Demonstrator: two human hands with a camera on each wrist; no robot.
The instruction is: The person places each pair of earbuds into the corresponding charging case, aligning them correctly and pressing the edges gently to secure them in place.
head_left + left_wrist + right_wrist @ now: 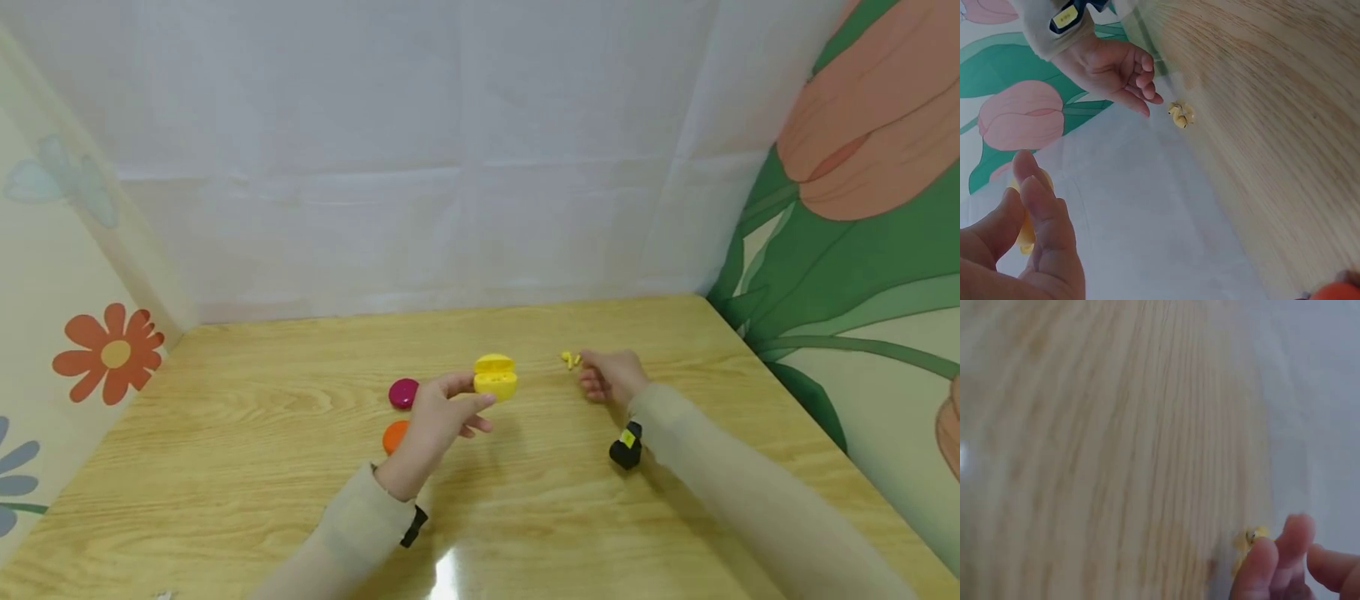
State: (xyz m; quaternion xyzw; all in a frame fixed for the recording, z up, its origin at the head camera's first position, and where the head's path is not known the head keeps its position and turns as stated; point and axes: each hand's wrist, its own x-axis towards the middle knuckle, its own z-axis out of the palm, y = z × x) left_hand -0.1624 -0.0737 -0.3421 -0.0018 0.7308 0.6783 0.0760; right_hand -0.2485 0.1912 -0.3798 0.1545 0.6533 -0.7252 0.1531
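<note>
My left hand (438, 417) pinches a yellow earbud case (496, 387) between thumb and fingers, above the table. The case's lid is up, and its inside faces the head camera. In the left wrist view the fingers hide most of the case. Two small yellow earbuds (567, 359) lie close together on the table to the right of the case. My right hand (611, 377) is just beside them, its fingers loosely bent. In the right wrist view its thumb and fingertips (1298, 530) stand apart, nothing held between them, with the earbuds (1251, 536) partly behind the fingers.
A magenta round case (403, 393) and an orange round one (394, 436) sit left of my left hand, partly covered by it. The wooden table (262, 433) meets a white cloth (337, 208) at the back. Flower-patterned panels (847, 275) border both sides.
</note>
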